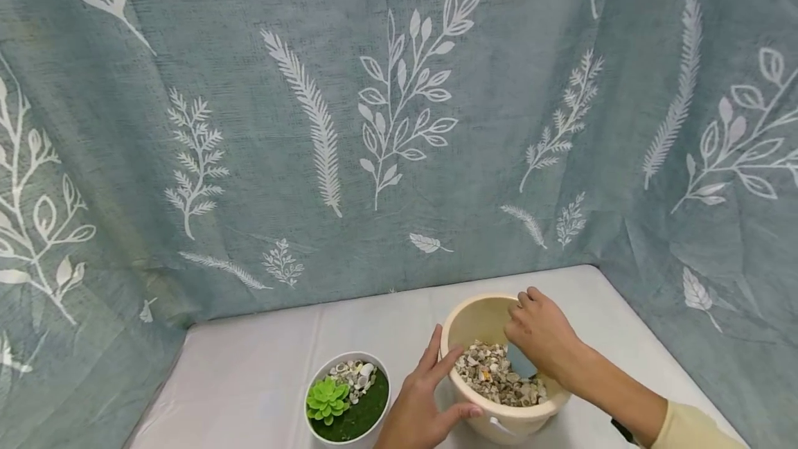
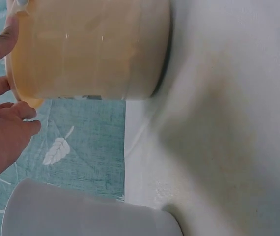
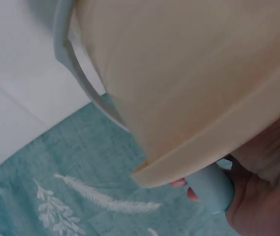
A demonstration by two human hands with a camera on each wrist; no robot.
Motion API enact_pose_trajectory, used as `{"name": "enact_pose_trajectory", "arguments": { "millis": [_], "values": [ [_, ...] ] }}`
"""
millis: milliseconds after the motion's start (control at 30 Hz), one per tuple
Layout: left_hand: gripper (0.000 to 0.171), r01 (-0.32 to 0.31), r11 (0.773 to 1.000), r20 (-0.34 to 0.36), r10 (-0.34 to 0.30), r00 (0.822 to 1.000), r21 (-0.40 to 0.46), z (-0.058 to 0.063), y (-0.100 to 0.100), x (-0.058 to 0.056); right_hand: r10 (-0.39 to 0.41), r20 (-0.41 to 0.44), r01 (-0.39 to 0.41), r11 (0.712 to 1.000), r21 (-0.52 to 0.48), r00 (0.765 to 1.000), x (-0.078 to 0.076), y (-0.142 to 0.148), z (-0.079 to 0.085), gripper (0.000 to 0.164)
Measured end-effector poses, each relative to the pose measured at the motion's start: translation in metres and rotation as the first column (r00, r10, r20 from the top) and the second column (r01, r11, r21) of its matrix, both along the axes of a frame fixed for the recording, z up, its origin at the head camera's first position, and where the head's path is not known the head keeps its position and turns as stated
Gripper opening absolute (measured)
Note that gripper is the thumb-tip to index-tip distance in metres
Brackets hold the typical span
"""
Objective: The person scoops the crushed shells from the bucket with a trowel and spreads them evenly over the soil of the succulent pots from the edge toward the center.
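A cream bucket holds a bed of small mixed pebbles. My left hand grips the bucket's near left rim; the left wrist view shows that hand against the rim. My right hand reaches over the right side and holds a small blue-grey shovel, its blade dipped partly into the pebbles. The shovel's rounded handle shows between the right hand's fingers in the right wrist view. The buried part of the blade is hidden.
Left of the bucket stands a white round pot with a green succulent, green moss and pale stones. The bucket has a grey carrying handle. A white-covered table meets a leaf-patterned teal cloth behind.
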State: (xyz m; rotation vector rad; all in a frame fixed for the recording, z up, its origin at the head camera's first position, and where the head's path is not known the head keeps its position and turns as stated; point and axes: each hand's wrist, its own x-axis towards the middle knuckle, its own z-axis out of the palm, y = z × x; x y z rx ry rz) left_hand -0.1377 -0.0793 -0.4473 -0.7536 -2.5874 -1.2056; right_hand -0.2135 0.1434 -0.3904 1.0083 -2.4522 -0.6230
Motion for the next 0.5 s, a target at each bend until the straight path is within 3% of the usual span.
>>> {"name": "enact_pose_trajectory", "arguments": {
  "millis": [233,400,500],
  "values": [
    [0.075,0.002,1.0,-0.021,-0.002,1.0,0.006,-0.004,0.007,0.001,0.001,0.06,0.001,1.0,-0.025,0.998,0.004,0.01,-0.004,0.038],
    [0.076,-0.017,1.0,-0.03,0.018,0.999,0.025,-0.001,0.006,-0.002,0.027,0.051,-0.021,0.992,-0.121,0.998,0.005,0.01,-0.004,0.027],
    [0.077,-0.029,0.999,-0.059,0.031,0.998,0.031,-0.002,0.009,-0.005,0.006,0.085,0.007,0.988,-0.156,0.996,0.004,0.012,-0.004,0.018]
  ]
}}
